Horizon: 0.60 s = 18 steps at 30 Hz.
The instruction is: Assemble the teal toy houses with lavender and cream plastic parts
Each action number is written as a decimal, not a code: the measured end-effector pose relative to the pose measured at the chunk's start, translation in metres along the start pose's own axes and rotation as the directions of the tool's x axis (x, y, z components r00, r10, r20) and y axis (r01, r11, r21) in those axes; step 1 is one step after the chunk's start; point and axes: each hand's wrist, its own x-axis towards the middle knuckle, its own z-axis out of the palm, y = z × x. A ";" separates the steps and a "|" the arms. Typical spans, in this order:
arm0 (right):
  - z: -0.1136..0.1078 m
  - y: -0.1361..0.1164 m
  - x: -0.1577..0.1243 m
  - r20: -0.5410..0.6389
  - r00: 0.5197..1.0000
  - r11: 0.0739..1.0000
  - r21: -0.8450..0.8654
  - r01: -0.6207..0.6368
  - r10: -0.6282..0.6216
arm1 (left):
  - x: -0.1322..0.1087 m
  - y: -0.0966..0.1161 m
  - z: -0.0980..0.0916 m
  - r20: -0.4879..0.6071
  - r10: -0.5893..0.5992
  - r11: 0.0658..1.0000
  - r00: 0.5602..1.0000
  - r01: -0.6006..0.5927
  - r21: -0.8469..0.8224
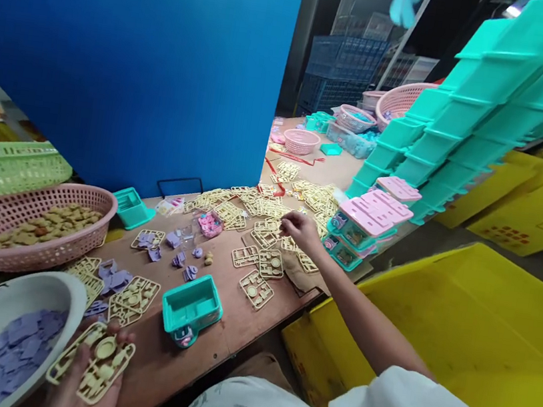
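In my left hand (92, 401), at the lower left, are cream plastic sprue frames (106, 347) with small molded parts, gripped between thumb and fingers. My right hand (302, 230) reaches over a spread of similar cream sprue frames (271, 207) farther back on the table. Its fingers are pinched together at the pile; whatever they hold, if anything, is hidden. Between the hands stands an empty teal box (193, 307) with a rounded front. More loose sprue frames (256, 289) lie right of it, and small purple parts (179, 259) lie behind it.
A white basin (73, 300) of purple pieces and a pink basket (108, 207) of tan pieces stand left. Blue panel (169, 68) rises behind the table. Pink-lidded boxes (376, 213) and tall stacked teal boxes (465, 116) stand right, above a yellow bin (478, 313).
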 end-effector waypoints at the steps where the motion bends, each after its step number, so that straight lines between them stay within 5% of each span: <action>1: 0.000 0.005 0.002 -0.006 1.000 0.999 -0.045 0.010 -0.011 | 0.000 0.001 0.001 -0.016 -0.007 1.000 1.000 0.007 -0.007; 10: -0.006 0.035 0.029 -0.152 0.986 0.940 -0.342 0.018 -0.074 | -0.011 0.013 0.009 -0.014 0.013 0.998 1.000 -0.014 -0.056; 18: -0.027 0.058 0.093 -0.372 0.918 0.796 -0.512 -0.324 0.134 | -0.016 0.017 0.012 -0.025 -0.011 0.998 1.000 0.010 -0.068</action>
